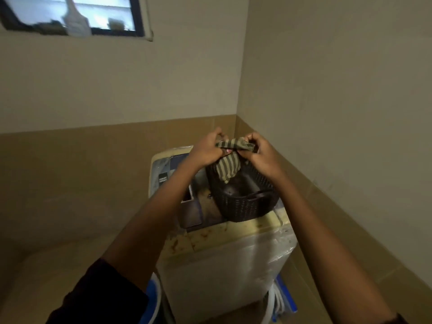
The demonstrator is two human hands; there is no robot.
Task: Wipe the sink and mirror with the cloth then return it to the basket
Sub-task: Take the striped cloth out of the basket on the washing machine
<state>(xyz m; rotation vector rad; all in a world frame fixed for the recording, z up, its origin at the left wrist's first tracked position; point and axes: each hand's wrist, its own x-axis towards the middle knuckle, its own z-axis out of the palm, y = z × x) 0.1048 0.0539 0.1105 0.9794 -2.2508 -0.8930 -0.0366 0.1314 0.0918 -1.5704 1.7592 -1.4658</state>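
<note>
A striped grey-and-cream cloth (228, 166) hangs between both hands above a dark woven plastic basket (245, 205). My left hand (207, 150) pinches the cloth's upper left edge and my right hand (261, 155) pinches its upper right edge. The cloth's lower part dangles into the basket's open top. The basket stands on top of a white washing machine (224, 260) in the room's corner. No sink or mirror is in view.
Beige tiled walls (93, 171) meet in a corner just behind the machine. A window (74, 15) with a bottle on its sill sits high at the upper left. A blue bucket rim (154, 295) and white hoses (278, 302) lie beside the machine's base.
</note>
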